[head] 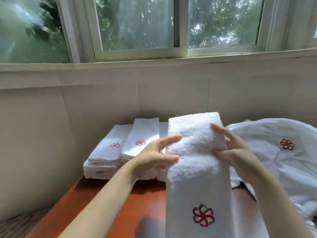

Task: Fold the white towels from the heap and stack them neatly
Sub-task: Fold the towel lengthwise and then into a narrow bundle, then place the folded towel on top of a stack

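Towel (197,169), one, held by left hand (154,155), right hand (240,152), one heap (274,160)

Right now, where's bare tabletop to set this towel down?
Bare table lies near-left, bordered by the folded stacks behind and the held towel on its right. A thin strip shows between that towel and the heap. Far edge and right side are crowded.

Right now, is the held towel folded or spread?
Folded: the towel is a narrow strip, bent over between left hand and right hand.
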Available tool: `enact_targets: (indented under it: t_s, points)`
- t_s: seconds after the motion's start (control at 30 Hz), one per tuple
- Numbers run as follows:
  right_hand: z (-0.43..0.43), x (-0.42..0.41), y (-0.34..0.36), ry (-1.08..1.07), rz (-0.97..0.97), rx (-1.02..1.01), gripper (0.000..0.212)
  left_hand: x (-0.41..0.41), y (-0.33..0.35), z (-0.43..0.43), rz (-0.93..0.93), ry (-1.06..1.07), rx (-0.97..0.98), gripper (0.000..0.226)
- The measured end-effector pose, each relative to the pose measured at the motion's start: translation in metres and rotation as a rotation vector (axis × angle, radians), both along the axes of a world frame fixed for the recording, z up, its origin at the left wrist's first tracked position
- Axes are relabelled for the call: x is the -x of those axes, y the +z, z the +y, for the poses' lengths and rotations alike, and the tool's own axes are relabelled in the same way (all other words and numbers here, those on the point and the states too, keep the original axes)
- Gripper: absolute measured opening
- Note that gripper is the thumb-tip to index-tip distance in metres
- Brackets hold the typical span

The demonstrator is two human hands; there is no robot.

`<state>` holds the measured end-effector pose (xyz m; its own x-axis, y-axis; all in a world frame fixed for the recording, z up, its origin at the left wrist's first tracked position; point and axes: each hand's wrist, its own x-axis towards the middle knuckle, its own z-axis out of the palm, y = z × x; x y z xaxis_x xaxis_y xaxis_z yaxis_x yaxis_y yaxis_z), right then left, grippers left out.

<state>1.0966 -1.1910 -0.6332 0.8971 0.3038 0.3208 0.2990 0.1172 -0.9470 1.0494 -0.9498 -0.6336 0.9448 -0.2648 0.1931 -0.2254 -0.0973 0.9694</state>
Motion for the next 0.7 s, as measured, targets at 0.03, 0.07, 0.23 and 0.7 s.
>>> enact_targets:
  t_s: [0.03, 0.07, 0.23, 0.7]
  points:
    - [0.009, -0.018, 0.017, 0.003, -0.028, -0.013, 0.074, -0.013, 0.013, 0.008, -0.03, 0.01, 0.024, 0.055]
    - [0.018, -0.039, 0.035, -0.005, -0.051, -0.035, 0.072, -0.03, 0.027, 0.015, -0.049, 0.031, 0.068, 0.055]
    - [0.08, -0.182, 0.062, -0.097, 0.036, 0.013, 0.05, -0.154, 0.052, 0.042, 0.066, 0.465, 0.193, 0.06]
    - [0.132, -0.316, -0.073, -0.214, 0.237, 0.244, 0.056, -0.231, -0.07, 0.072, 0.095, 0.496, -0.481, 0.073]
